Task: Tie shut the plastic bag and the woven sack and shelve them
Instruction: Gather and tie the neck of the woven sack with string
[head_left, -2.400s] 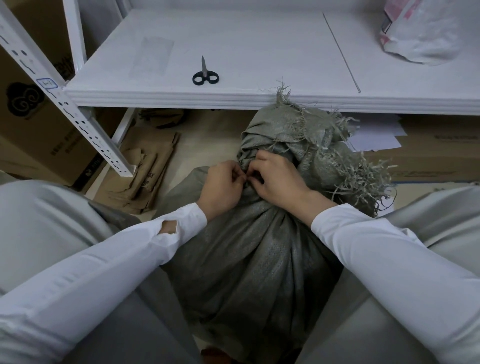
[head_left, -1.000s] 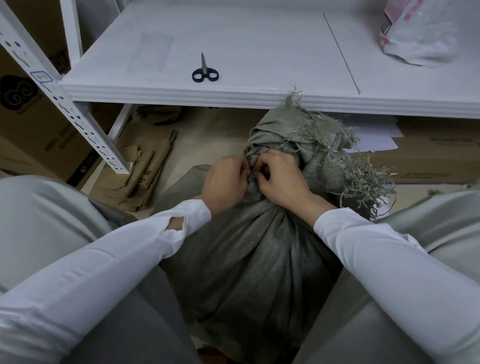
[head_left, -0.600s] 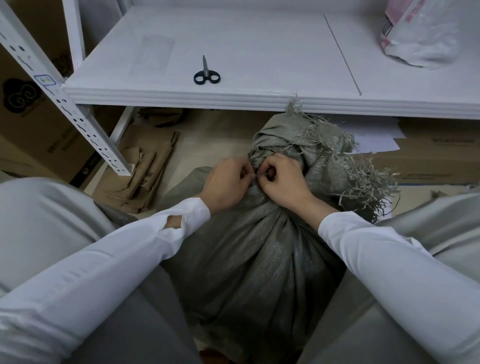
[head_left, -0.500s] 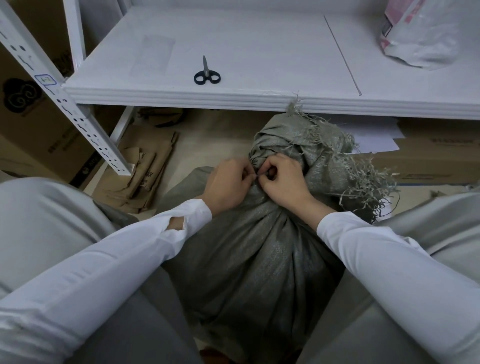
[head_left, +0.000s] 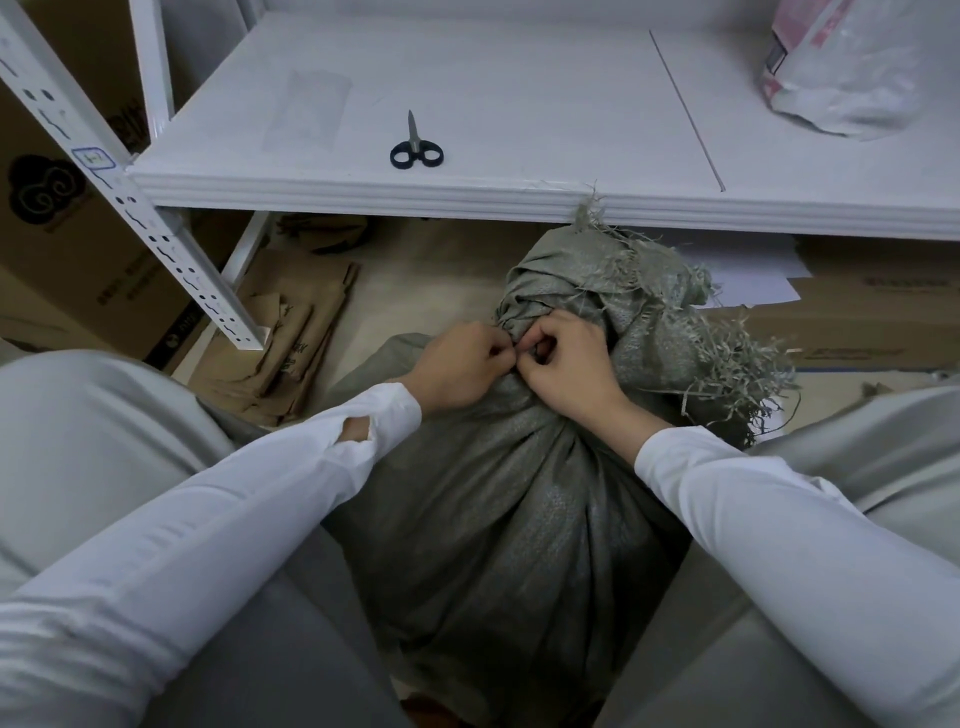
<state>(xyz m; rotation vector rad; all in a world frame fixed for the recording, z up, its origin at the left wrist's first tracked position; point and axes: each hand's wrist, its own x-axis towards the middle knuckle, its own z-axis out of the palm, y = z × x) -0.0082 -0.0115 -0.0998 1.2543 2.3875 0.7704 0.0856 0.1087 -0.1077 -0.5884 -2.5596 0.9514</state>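
One woven sack (head_left: 509, 519), one plastic bag (head_left: 852, 78), one pair of scissors (head_left: 415, 150) and two hands are counted here. The grey-green sack is stood on the floor between the person's knees, just below the front edge of the white shelf (head_left: 519, 78).

Both arms are brought in from the lower corners, white sleeves angled toward the middle, and the hands are met knuckle to knuckle at the sack's gathered neck. The left hand (head_left: 457, 366) is curled into a fist-like grip, with thumb and fingertips pinched at the neck. The right hand (head_left: 566, 364) is curled too, its thumb and forefinger closed on the same bunched spot. Whether a cord is held there as well cannot be told.

The sack's neck is found right inside the two grips. Its bulging body is spread below the wrists, and its frayed mouth is flopped up and to the right beyond the fingers.

The plastic bag is laid on the shelf at the far right, well apart from both hands. The scissors are laid near the shelf's front edge, blades pointed away. Folded brown paper bags (head_left: 291, 332) are seen on the floor at the left, beside the perforated white upright (head_left: 130, 197).
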